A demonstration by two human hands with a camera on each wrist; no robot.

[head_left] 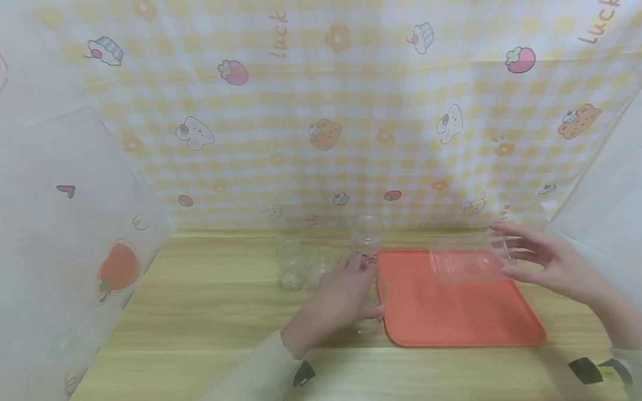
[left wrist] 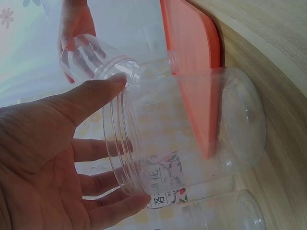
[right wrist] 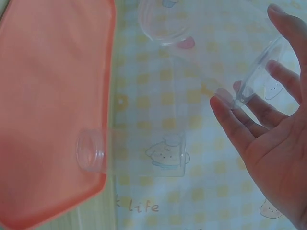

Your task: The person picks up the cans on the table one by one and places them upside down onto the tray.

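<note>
My left hand (head_left: 342, 292) grips a wide clear jar (left wrist: 192, 110) by its ridged rim, thumb on the near side and fingers spread round the other. This jar stands upright beside the tray's left edge. Over the red tray (head_left: 461, 320), my right hand (head_left: 552, 262) holds another clear jar (head_left: 466, 260) sideways by its base end, the threaded mouth turned left. A smaller clear jar (right wrist: 139, 153) shows in the right wrist view, with its ridged neck end over the tray.
A clear jar with a printed label (head_left: 368, 237) stands behind my left hand. To its left are more clear jars (head_left: 290, 264), partly covered by the hand. The patterned cloth (head_left: 317, 105) rises behind the wooden table (head_left: 207, 313).
</note>
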